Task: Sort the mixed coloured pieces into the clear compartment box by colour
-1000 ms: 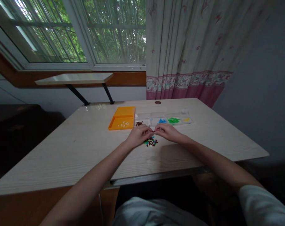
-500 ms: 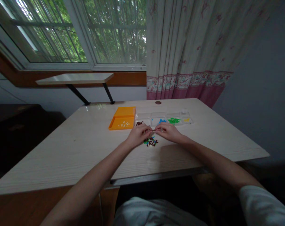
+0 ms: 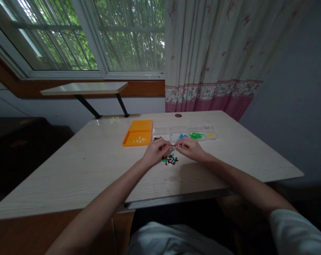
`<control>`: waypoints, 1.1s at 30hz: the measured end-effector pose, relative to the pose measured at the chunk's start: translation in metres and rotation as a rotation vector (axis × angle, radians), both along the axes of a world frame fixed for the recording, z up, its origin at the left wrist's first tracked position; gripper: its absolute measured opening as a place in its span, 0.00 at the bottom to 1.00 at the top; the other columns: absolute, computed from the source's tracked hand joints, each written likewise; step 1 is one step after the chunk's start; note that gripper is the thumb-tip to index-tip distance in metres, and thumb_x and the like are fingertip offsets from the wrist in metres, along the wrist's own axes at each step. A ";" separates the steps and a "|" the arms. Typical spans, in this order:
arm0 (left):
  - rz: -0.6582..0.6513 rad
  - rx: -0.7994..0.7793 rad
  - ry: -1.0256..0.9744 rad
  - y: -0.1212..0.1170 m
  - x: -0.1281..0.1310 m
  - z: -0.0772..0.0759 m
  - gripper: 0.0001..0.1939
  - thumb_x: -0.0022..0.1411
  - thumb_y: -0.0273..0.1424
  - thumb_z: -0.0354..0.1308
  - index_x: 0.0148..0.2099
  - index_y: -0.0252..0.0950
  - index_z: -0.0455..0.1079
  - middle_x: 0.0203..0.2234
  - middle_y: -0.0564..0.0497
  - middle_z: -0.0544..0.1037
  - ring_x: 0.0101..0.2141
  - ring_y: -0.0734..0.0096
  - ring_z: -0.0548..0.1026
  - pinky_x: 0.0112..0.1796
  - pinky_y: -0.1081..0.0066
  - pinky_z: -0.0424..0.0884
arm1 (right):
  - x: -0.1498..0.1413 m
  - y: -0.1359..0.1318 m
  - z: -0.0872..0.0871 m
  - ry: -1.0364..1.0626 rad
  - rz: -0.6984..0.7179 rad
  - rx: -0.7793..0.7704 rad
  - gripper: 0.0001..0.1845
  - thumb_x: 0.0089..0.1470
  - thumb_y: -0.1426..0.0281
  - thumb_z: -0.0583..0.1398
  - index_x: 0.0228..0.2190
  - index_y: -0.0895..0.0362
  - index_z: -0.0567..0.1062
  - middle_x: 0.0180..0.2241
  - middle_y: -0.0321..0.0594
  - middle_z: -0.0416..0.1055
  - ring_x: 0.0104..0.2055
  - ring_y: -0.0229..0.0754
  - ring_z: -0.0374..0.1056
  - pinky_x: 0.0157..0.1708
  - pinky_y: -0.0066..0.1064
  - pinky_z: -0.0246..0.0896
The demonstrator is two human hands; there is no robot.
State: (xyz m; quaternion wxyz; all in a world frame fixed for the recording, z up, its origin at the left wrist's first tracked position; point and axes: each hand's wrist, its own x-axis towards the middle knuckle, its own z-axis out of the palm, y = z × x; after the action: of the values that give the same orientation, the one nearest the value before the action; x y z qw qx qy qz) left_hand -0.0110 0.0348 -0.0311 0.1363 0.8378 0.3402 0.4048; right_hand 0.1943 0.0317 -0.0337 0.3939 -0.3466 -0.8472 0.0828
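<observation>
Brown, green, blue pieces [image 3: 171, 160] heaped on tabletop [image 3: 96, 170]. Just beyond, small dark piece [image 3: 173, 145] pinched between left hand [image 3: 155, 151] and right hand [image 3: 191, 149]. Farther: white pieces [image 3: 139, 140] held in open orange case [image 3: 141, 125]; brown, blue, green, yellow pieces [image 3: 195, 136] held in clear tray [image 3: 178, 130] beside it.

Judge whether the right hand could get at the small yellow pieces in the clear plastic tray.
Probably yes: the small yellow pieces lie beyond the right hand, to its right, with nothing seen blocking the clear plastic tray. The hand's fingertips pinch a thin dark piece, though.
</observation>
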 end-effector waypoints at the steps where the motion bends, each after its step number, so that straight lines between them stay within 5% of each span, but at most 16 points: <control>1: 0.000 -0.001 -0.002 0.000 0.000 0.000 0.07 0.58 0.32 0.55 0.35 0.35 0.72 0.24 0.51 0.72 0.25 0.77 0.67 0.27 0.77 0.62 | 0.000 0.000 0.000 0.007 -0.001 0.001 0.11 0.54 0.64 0.56 0.31 0.56 0.75 0.28 0.41 0.71 0.30 0.38 0.65 0.32 0.29 0.58; 33: -0.035 0.041 -0.012 0.002 -0.002 -0.003 0.07 0.58 0.31 0.55 0.35 0.34 0.72 0.24 0.52 0.71 0.24 0.78 0.65 0.27 0.78 0.61 | -0.002 0.002 -0.002 0.078 0.057 0.166 0.08 0.53 0.68 0.58 0.28 0.58 0.74 0.23 0.38 0.70 0.26 0.34 0.63 0.26 0.25 0.57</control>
State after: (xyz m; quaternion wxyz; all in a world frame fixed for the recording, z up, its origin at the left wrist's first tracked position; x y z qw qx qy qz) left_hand -0.0131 0.0366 -0.0342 0.1281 0.8437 0.3165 0.4141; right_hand 0.1921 0.0335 -0.0359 0.4513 -0.2850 -0.8448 0.0370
